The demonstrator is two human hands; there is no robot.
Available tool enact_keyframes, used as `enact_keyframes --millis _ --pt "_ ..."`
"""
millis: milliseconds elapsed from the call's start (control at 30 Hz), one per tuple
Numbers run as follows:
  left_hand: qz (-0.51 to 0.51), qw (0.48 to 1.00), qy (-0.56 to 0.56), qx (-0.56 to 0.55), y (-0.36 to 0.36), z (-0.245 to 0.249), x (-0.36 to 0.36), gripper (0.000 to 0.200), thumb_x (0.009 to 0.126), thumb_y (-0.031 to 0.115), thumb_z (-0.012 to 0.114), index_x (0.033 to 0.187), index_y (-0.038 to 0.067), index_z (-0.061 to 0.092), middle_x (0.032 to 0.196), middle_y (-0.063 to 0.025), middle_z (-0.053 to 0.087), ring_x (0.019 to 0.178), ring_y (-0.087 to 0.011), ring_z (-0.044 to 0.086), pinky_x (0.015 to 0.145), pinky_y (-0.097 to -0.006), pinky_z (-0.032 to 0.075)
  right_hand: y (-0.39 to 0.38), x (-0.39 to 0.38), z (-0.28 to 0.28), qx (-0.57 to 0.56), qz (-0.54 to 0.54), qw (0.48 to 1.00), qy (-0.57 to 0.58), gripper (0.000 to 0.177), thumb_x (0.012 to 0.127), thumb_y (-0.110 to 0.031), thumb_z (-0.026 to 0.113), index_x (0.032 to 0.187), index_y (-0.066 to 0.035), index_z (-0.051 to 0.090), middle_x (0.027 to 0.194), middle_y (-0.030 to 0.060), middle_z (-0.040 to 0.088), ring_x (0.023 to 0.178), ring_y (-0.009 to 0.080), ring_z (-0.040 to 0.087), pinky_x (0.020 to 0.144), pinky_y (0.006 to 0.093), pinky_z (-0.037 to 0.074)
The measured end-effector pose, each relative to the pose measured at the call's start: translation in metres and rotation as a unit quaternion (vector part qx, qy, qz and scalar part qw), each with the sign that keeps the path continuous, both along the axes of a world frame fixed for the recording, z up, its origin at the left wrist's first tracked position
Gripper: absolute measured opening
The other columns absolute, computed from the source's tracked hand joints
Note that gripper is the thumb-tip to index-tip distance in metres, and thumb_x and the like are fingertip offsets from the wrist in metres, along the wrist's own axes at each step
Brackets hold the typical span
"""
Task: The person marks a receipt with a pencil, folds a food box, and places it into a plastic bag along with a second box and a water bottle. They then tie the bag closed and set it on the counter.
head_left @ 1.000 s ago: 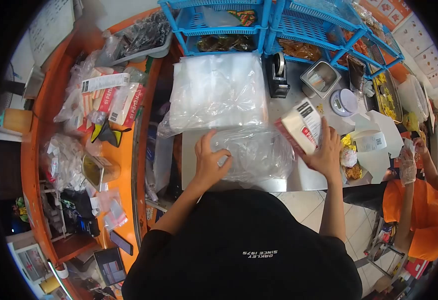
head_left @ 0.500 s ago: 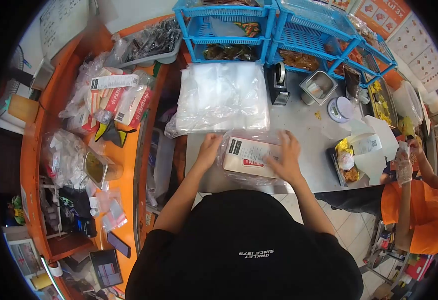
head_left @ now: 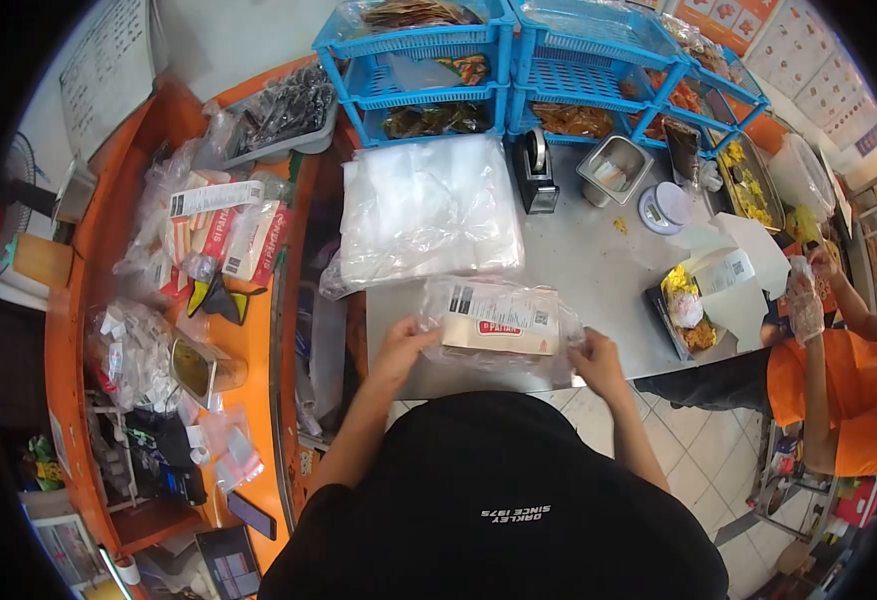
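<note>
A cream food box (head_left: 479, 338) with a red label and a printed receipt lies inside a clear plastic bag (head_left: 441, 352) at the near edge of the metal table. My left hand (head_left: 401, 350) is closed on the bag's left side. On the opposite side, my right hand (head_left: 599, 362) pinches the bag's right edge. Just beyond the box is a stack of clear plastic bags (head_left: 424, 205).
Blue tiered baskets (head_left: 414, 100) stand at the back. A tape dispenser (head_left: 537, 180), a metal container (head_left: 614, 170), a scale (head_left: 666, 207) and an open food box (head_left: 687, 310) sit to the right. A co-worker in an orange shirt (head_left: 844, 385) stands at far right.
My right hand has moved off the box top to the bag's right edge and closed there. My left hand has closed on the bag's left side. The view has shifted slightly.
</note>
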State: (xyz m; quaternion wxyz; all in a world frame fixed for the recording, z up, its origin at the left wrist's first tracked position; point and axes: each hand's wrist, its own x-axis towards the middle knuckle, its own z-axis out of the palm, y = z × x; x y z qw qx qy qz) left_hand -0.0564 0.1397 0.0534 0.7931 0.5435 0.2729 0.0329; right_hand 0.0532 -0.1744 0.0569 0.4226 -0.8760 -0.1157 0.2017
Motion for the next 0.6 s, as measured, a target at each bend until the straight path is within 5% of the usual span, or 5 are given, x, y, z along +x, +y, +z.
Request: enact_keyframes --millis 133,233,433,567,600 --pt "-0.118 0.992 -0.025 -0.032 0.044 0.066 -0.023 0.017 0.08 0.004 0.069 0.095 0.003 0.061 0.091 -0.0018 0.06 0.084 -0.009 0.056 0.077 -0.0237 0.045 -0.025 0.013 0.093 -0.126 0.047 0.989 -0.062 0.019 0.071 -0.001 0.058 0.088 0.003 0.064 0.062 0.019 0.062 0.061 0.0272 0.065 0.058 0.0356 0.05" --pt "-0.105 0.98 -0.103 0.133 0.039 0.109 -0.023 0.015 0.08 0.002 0.069 0.091 0.004 0.059 0.079 0.0023 0.058 0.078 -0.0051 0.055 0.074 -0.0212 0.043 -0.023 0.026 0.134 0.207 -0.016 0.975 0.073 0.029 0.075 0.002 0.051 0.104 -0.001 0.054 0.07 0.0055 0.061 0.067 0.0115 0.059 0.063 0.0234 0.044" --pt "-0.177 0.957 -0.172 0.15 0.004 0.21 -0.021 0.016 0.083 0.004 0.068 0.094 0.005 0.057 0.087 0.0012 0.057 0.081 -0.0057 0.052 0.074 -0.0221 0.042 0.036 -0.01 0.233 0.556 0.013 0.821 0.126 0.067 0.067 -0.001 0.063 0.13 -0.002 0.04 0.083 0.0026 0.057 0.071 0.0127 0.056 0.07 0.0246 0.044" --pt "-0.217 0.898 -0.305 0.23 -0.033 0.241 -0.013 0.024 0.082 0.004 0.069 0.102 0.003 0.057 0.089 -0.0045 0.058 0.079 -0.01 0.055 0.074 -0.0233 0.044 0.098 -0.038 0.22 0.268 0.213 0.934 -0.107 0.053 0.074 -0.007 0.069 0.122 -0.001 0.049 0.077 0.0077 0.058 0.063 0.0197 0.059 0.059 0.0303 0.047" --pt "-0.295 0.792 -0.314 0.431 -0.017 0.25 -0.015 0.045 0.074 0.014 0.078 0.11 0.0 0.053 0.102 -0.011 0.056 0.09 -0.0173 0.055 0.08 -0.0304 0.045 0.107 -0.04 0.222 0.216 0.256 0.938 -0.088 0.038 0.077 -0.008 0.068 0.112 -0.001 0.054 0.071 0.0113 0.058 0.06 0.0243 0.06 0.057 0.0324 0.046"
